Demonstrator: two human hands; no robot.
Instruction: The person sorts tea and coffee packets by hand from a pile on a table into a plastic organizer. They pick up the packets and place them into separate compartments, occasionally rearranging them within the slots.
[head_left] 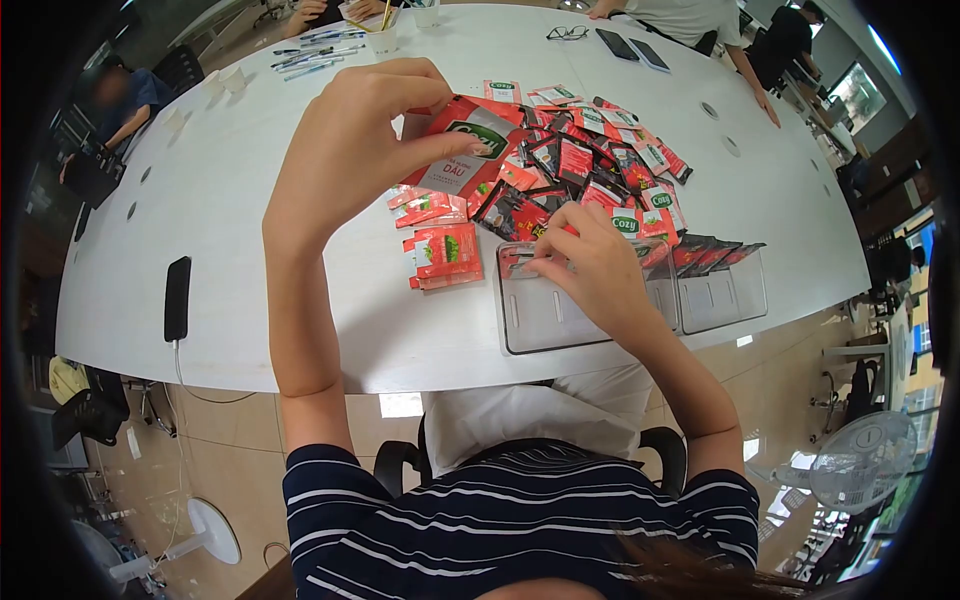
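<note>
My left hand (375,140) is raised above the table, its thumb and fingers closed on a red Cozy sachet (450,165). My right hand (590,262) is at the back left part of a clear plastic box (540,335), its fingers bent together near the rim; what they hold, if anything, is hidden. Red sachets stand along the back of this box. To its right, a second clear box (725,318) has dark red sachets (705,257) in a row at its back. Behind the boxes lies a loose pile of red and black sachets (575,160). Left of the box are small stacks of red sachets (443,255).
A black phone (177,300) with a white cable lies at the left. Pens (315,55), cups (382,40), glasses (567,33) and two phones (632,50) are at the far side. Other people are around the table; one person's hand (768,108) rests at the far right.
</note>
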